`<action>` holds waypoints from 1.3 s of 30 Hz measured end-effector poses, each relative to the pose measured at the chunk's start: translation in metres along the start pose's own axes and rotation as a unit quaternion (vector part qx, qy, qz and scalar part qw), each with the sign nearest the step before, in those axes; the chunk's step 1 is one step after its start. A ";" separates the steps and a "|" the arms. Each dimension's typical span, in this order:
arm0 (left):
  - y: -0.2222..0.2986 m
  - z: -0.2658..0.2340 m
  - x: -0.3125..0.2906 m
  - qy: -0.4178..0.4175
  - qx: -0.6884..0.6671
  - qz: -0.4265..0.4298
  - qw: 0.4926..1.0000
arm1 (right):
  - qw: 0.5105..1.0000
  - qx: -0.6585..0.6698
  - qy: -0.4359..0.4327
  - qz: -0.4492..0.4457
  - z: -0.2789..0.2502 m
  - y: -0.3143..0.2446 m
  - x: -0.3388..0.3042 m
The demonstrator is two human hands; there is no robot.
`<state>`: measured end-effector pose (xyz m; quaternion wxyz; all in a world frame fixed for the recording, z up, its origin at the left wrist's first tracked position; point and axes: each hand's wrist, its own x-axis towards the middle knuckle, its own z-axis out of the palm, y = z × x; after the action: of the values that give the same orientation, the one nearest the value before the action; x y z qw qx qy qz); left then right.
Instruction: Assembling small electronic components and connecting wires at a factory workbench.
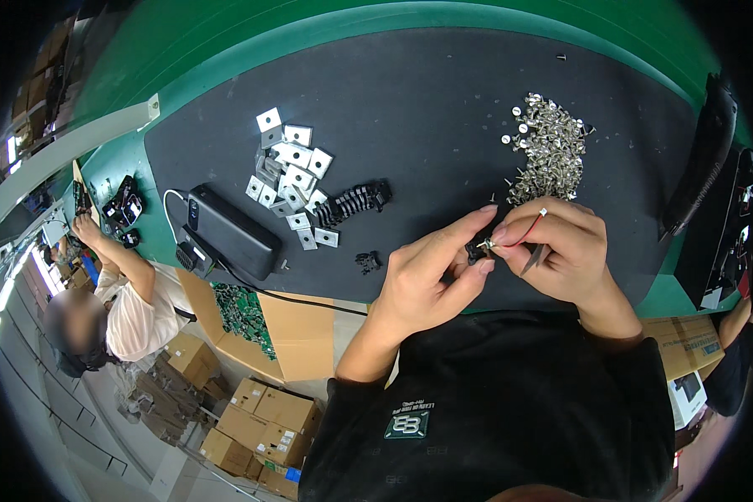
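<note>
Clip (477, 249), small and black, sits pinched between left hand (431, 268) and right hand (556, 251) above the mat's (443, 100) near edge. Screws (548, 146) lie at twelve o'clock, plates (289, 176) at ten; bare mat between.
</note>
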<state>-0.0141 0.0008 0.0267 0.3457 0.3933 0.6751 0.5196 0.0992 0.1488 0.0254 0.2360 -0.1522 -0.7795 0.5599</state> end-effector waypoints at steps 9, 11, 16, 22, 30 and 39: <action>0.000 0.000 0.002 -0.007 0.034 0.025 0.999 | 0.998 -0.035 -0.008 -0.042 0.001 0.002 0.000; 0.004 -0.001 0.005 -0.018 0.046 0.028 0.998 | 0.998 -0.031 -0.011 -0.055 0.001 0.004 -0.002; 0.005 -0.003 0.006 -0.043 0.060 0.060 0.995 | 0.997 -0.028 -0.027 -0.071 0.000 0.005 -0.004; 0.001 -0.006 0.006 -0.058 0.054 0.074 0.994 | 0.996 -0.019 -0.055 -0.072 -0.002 0.007 -0.003; -0.004 -0.009 -0.009 0.037 -0.135 0.017 0.990 | 0.995 -0.030 -0.035 -0.086 0.003 0.001 -0.003; -0.012 -0.012 -0.011 0.081 -0.353 0.004 0.932 | 0.996 -0.037 -0.067 -0.040 -0.002 -0.001 -0.003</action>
<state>-0.0214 -0.0155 0.0185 0.4040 0.2051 0.4727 0.7559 0.1027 0.1485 0.0261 0.1995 -0.0917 -0.8193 0.5297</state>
